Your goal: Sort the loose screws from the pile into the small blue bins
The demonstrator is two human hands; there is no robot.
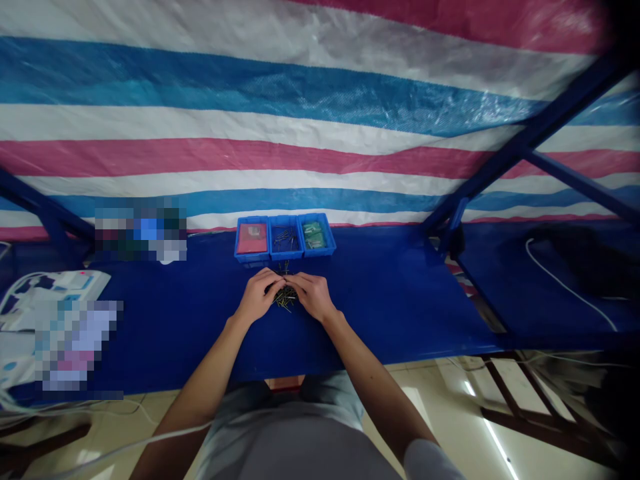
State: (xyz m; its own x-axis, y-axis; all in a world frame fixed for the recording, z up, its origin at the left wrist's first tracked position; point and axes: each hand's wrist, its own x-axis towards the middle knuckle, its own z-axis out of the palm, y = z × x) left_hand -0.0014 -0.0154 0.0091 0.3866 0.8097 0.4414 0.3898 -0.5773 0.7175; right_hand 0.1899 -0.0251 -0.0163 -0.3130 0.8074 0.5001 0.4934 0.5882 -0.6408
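Note:
Over a loose pile of thin metal pieces [285, 300], which look like screws or nails, my left hand [259, 293] and my right hand [313, 295] meet. Fingers on both sides are pinched together, fingertips almost touching above the pile. Whatever sits between them is too small to make out. Just behind stand three joined blue bins. In the left bin [253, 257] lies a pink-red piece with a small pale item on it. Several thin dark metal pieces lie in the middle bin [287, 255]. Green-looking small packets fill part of the right bin [319, 252].
The blue tabletop [395, 300] runs beneath everything. At the left lie a white printed bag [93, 283] and blurred-out items. Blue metal bars [493, 170] rise on the right, before a striped sheet [300, 127]. A white cable [565, 283] and dark cloth lie farther right.

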